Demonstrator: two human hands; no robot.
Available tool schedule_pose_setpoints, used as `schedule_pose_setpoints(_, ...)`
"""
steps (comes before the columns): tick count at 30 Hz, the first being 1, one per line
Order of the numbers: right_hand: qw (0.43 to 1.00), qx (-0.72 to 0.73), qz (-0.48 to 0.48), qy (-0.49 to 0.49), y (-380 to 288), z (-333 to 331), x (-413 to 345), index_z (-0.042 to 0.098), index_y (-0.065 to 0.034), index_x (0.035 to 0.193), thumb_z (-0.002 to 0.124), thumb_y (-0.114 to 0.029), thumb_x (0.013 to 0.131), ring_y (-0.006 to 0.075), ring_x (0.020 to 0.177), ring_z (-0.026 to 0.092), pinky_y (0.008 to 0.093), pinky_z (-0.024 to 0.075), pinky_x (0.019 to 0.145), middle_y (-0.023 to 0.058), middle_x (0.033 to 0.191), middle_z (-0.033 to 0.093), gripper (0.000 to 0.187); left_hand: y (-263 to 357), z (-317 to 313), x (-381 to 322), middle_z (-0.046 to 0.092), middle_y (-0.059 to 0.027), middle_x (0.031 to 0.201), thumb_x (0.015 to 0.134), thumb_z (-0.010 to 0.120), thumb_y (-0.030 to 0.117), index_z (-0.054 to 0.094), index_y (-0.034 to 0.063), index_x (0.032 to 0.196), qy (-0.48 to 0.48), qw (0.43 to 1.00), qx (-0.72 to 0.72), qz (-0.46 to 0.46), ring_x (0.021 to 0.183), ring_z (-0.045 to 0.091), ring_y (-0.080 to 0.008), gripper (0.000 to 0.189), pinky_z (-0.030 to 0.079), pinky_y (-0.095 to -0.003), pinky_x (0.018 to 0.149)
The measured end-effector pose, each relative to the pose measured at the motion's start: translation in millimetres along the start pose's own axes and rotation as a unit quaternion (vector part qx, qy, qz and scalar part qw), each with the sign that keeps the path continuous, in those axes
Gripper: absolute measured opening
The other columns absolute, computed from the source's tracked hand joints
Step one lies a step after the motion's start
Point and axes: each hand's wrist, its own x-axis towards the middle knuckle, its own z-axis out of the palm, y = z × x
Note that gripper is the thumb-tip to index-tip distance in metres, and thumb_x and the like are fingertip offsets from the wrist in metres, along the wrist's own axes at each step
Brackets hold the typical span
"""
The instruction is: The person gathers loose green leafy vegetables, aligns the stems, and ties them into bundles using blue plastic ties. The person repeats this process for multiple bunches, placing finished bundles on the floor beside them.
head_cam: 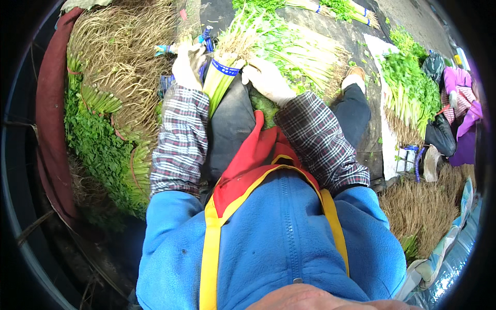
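Observation:
A bunch of celery-like stalks (219, 90) lies over my dark-trousered leg, its roots pointing away from me. Printed blue tape (225, 68) circles the stalks just below the roots. My right hand (268, 80), in a white glove, grips the bunch's right edge, fingertips by the tape. On the other side, my gloved left hand (189, 66) is close against the bunch with its fingers bent. Whether it holds anything is hidden. Just beyond those fingers stands a blue-coloured tool or stand (207, 38), partly covered by the hand.
Loose stalks with roots (316, 54) lie on dark ground sheeting ahead. Taped bunches (354, 15) rest farther off. At left are piled rooty bundles (120, 58) and a dark red fabric roll (56, 112). A co-worker in purple (459, 83) sits at right beside more greens (410, 87).

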Motion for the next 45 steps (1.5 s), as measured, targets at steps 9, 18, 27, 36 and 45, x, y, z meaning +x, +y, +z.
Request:
schedule_pose_setpoints(9,0.996,-0.084,0.015,-0.021,0.1,2.9,-3.6,0.061,-0.0023,0.100,0.050,-0.020,0.095,0.0366,0.070,0.062,0.0423,0.0486,0.065,0.0199,0.078,0.062,0.021,-12.5,19.8,-111.7,0.048,-0.0280,0.134,0.069,0.082,0.021,0.033,-0.0098,0.142,-0.087,0.626,0.662,0.403,0.124,0.047,-0.0424,0.093,0.037,-0.0474,0.106)
schedule_pose_setpoints(18,0.964,-0.151,-0.217,0.042,-70.1,14.7,-58.0,0.049,0.0011,0.139,0.051,-0.007,0.096,0.0104,0.065,0.050,0.0256,0.0447,0.061,0.0057,0.077,0.057,0.044,-26.2,32.2,-65.2,0.067,-0.0113,0.094,0.078,0.075,0.028,0.066,0.0091,0.103,-0.074,0.737,0.612,0.277,0.090,0.066,-0.0311,0.032,0.053,-0.0402,0.080)
schedule_pose_setpoints(27,0.995,0.101,0.003,0.021,-37.0,-22.9,-63.2,0.065,0.0018,0.092,0.061,-0.016,0.091,0.0221,0.080,0.064,0.0364,0.0524,0.078,0.0106,0.086,0.067,0.018,22.8,33.7,-71.6,0.062,-0.0086,0.122,0.071,0.079,-0.001,0.049,0.0031,0.138,-0.338,0.830,0.421,0.141,0.108,0.060,-0.0155,0.073,0.052,-0.0301,0.091)
schedule_pose_setpoints(36,0.925,-0.306,-0.223,-0.010,-28.6,-47.1,-43.0,0.066,-0.0211,0.096,0.063,-0.024,0.083,0.0223,0.064,0.054,0.0328,0.0431,0.056,0.0056,0.057,0.051,0.013,42.7,66.3,-91.1,0.051,-0.0151,0.139,0.072,0.084,0.011,0.021,-0.0019,0.153,-0.416,0.782,0.461,-0.053,0.131,0.048,-0.0228,0.104,0.041,-0.0352,0.107)
schedule_pose_setpoints(45,0.987,-0.152,0.044,0.038,-28.2,-2.0,-28.7,0.057,0.0018,0.092,0.063,-0.039,0.090,0.0408,0.078,0.064,0.0443,0.0512,0.070,0.0247,0.083,0.064,0.042,-29.7,42.1,-103.4,0.054,-0.0251,0.127,0.072,0.076,0.021,0.034,-0.0053,0.145,-0.077,0.706,0.619,0.335,0.114,0.055,-0.0394,0.088,0.044,-0.0443,0.098)
